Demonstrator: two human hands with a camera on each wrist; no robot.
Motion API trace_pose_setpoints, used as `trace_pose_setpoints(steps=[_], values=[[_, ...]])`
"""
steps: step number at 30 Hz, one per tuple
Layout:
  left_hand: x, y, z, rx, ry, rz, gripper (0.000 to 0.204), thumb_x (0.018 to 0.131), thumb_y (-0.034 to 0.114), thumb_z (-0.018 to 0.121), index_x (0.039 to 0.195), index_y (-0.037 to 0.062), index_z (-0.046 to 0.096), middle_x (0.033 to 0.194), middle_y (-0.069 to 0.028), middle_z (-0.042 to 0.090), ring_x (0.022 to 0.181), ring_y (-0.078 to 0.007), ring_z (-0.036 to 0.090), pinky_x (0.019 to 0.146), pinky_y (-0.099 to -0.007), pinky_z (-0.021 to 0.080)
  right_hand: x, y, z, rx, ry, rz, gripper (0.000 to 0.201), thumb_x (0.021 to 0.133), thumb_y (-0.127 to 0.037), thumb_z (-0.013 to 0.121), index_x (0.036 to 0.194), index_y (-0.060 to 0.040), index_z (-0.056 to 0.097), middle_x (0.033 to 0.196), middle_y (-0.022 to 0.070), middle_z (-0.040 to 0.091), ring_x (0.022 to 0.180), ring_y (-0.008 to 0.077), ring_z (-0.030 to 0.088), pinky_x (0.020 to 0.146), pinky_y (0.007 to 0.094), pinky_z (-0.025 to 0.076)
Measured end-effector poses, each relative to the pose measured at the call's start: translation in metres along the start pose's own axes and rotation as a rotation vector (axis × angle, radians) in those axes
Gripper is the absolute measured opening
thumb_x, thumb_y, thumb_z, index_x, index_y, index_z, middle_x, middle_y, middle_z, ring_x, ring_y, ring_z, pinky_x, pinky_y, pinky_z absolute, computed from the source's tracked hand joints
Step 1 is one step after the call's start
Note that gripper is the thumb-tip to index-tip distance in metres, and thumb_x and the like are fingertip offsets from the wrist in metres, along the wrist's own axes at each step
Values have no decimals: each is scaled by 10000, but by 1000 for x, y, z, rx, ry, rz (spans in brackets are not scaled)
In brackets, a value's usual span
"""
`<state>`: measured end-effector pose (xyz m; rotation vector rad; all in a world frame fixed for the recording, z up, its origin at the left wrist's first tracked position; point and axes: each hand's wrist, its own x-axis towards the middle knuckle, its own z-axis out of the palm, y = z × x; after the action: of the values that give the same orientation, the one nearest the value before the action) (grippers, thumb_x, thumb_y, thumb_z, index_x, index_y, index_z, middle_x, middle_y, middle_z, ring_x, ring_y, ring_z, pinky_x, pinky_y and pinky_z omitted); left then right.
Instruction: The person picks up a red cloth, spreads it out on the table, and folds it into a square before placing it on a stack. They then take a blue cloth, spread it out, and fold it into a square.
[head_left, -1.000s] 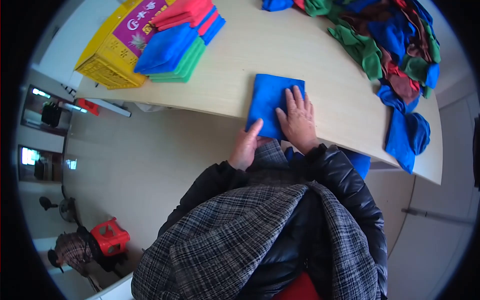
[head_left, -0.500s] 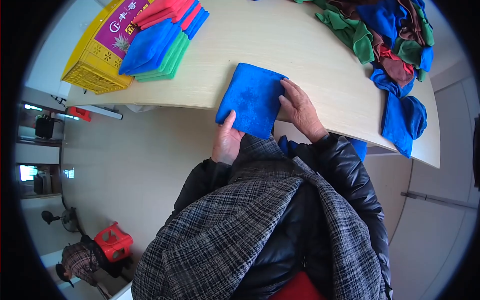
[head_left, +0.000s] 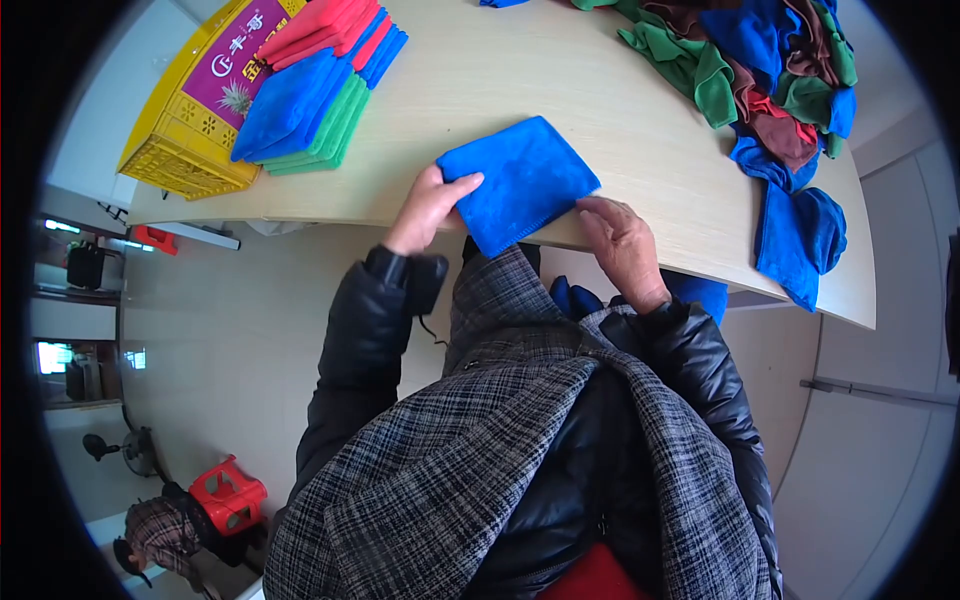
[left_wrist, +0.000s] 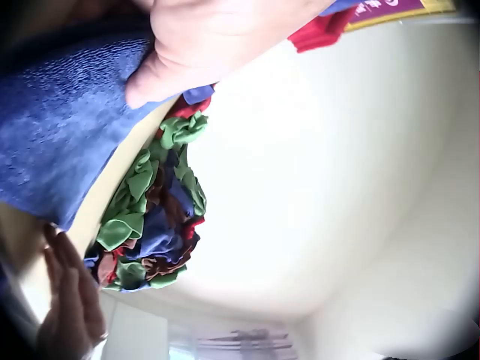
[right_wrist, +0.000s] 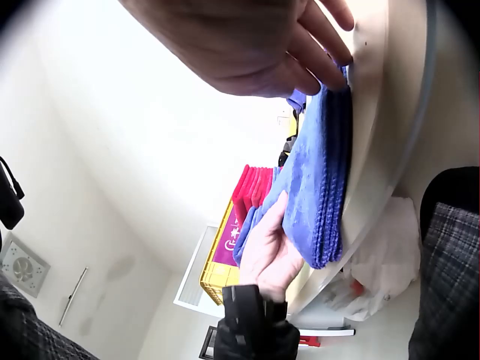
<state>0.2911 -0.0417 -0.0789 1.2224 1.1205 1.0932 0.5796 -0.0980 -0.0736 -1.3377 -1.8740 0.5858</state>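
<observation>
A folded blue towel [head_left: 525, 180] lies turned at an angle near the front edge of the table, its layered edges showing in the right wrist view. My left hand [head_left: 425, 208] grips its left corner, thumb on top and the other fingers hidden underneath. At the opposite corner, the fingertips of my right hand [head_left: 626, 248] touch the towel's edge. In the right wrist view those fingers [right_wrist: 319, 56] reach loosely down along the edge to the tabletop.
To the left, folded red, blue and green towels [head_left: 300, 105] are stacked against a yellow crate [head_left: 185, 150]. A loose heap of mixed cloths [head_left: 765, 85] covers the far right of the table [head_left: 500, 70]. Behind on the left, a person [head_left: 165, 530] is beside a red stool [head_left: 228, 497].
The blue towel has been turned on the table, its corner now pointing toward the body. My left hand has shifted up and left along it; my right hand has slid to its right corner.
</observation>
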Motion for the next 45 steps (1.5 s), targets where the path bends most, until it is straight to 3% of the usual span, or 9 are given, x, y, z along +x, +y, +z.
trace_pose_setpoints(steps=[2,7,10,11,14,22,30,38,45], values=[[23,3,0,-134,-168,-167,448,933,158,723,1301,-52,577,1170,-107,697,1047,-176,664,897,-347,546,-3,-8,-7,27,31,55,208,982,-129,605,1116,-7,707,1091,167,725,1074,311,684,930,378,531],[48,7,42,29,-201,-47,500,907,139,732,1331,-51,547,1186,-142,699,1043,-251,681,939,-391,535,6,-20,-15,92,137,97,187,990,-125,597,1074,-4,712,1008,155,744,926,299,725,822,357,561],[42,17,62,792,263,146,557,889,128,726,1380,-29,513,1251,-194,661,1094,-357,655,995,-418,513,30,-22,-20,12,171,13,194,994,-132,600,1108,-8,697,1041,152,740,950,299,719,834,362,555],[40,14,64,792,255,142,557,889,128,726,1380,-29,513,1251,-194,661,1094,-357,655,995,-418,513,40,-19,-20,-69,171,-44,208,994,-135,603,1142,-13,683,1086,152,735,999,299,709,862,370,547],[34,6,65,979,244,626,570,910,177,692,1417,6,496,1369,-220,573,1252,-399,551,1089,-459,433,76,-3,-10,-252,83,-203,362,1020,-234,564,1332,-53,594,1321,170,642,1247,332,596,1038,432,461],[40,-26,63,1245,-5,555,601,1000,363,555,1482,24,439,1571,-174,389,1492,-329,297,1200,-518,252,84,29,42,-608,-92,-115,577,1041,-420,447,1542,-139,397,1593,150,379,1491,396,292,1221,509,224],[42,-27,61,1296,35,391,656,1045,453,445,1569,75,330,1633,-148,299,1513,-329,250,1228,-453,208,80,62,27,-608,-42,-69,569,1061,-439,393,1551,-150,384,1608,142,357,1507,361,277,1228,495,220],[44,-35,55,1148,40,396,671,1040,486,419,1551,56,346,1622,-175,310,1499,-366,276,1230,-507,202,70,76,9,-651,-40,3,594,1068,-464,346,1559,-130,364,1609,138,356,1512,342,272,1238,487,192],[33,-37,18,1138,163,307,660,1053,489,386,1544,49,357,1599,-187,353,1487,-359,311,1234,-481,202,59,75,-35,-718,-84,140,566,1058,-413,422,1534,-106,397,1574,164,401,1487,349,324,1225,497,231]])
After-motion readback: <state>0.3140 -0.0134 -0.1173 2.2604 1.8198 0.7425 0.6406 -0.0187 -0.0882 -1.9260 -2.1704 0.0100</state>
